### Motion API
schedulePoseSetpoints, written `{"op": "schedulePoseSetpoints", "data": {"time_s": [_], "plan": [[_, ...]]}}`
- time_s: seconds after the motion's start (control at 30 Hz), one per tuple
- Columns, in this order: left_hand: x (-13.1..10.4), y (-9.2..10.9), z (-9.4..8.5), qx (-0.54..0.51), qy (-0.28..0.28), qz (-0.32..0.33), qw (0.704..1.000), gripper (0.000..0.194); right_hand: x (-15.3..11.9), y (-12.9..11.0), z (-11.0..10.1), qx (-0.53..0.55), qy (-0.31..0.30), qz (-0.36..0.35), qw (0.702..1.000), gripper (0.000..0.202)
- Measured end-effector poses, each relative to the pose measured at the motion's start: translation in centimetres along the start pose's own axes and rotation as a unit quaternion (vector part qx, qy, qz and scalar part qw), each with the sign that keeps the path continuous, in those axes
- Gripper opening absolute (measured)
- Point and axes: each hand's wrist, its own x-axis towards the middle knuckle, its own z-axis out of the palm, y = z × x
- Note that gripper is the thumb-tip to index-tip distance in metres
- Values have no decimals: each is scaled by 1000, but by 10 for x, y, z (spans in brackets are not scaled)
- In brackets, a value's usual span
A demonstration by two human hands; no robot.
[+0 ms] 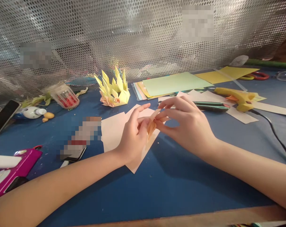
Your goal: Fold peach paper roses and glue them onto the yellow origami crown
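Between my hands is a small folded strip of pale peach paper (151, 127). My left hand (136, 132) pinches it between thumb and fingers, with the index finger stretched out. From the other side, the fingertips of my right hand (187, 121) close on the paper's upper end. Under my left hand, flat pale pink paper sheets (114, 129) lie on the blue table. A crown-like folded paper piece (114, 90), pale yellow with pink rosettes, stands behind them. My fingers partly hide the held paper's shape.
A yellow glue gun (239, 96) with a black cord and a dark green stapler-like tool (210, 106) lie right. Coloured paper (176, 83) is stacked behind. Leftward are a phone (4, 116), a clear cup (65, 96) and a magenta device (22, 167). Perforated metal mesh (143, 41) closes the back.
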Motion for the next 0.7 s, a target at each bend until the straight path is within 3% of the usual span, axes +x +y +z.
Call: {"op": "schedulePoseSetpoints", "data": {"time_s": [0.2,0.43,0.7], "plan": [[4,-2,-2,-65,31,-21,997,37,0,-5,1,43,-23,-17,999,16],[9,-3,-4,-121,33,-23,992,57,-5,-5,7,94,-63,-8,994,33],[7,0,-1,-150,19,-40,988,55,0,-4,2,146,-37,24,988,32]]}}
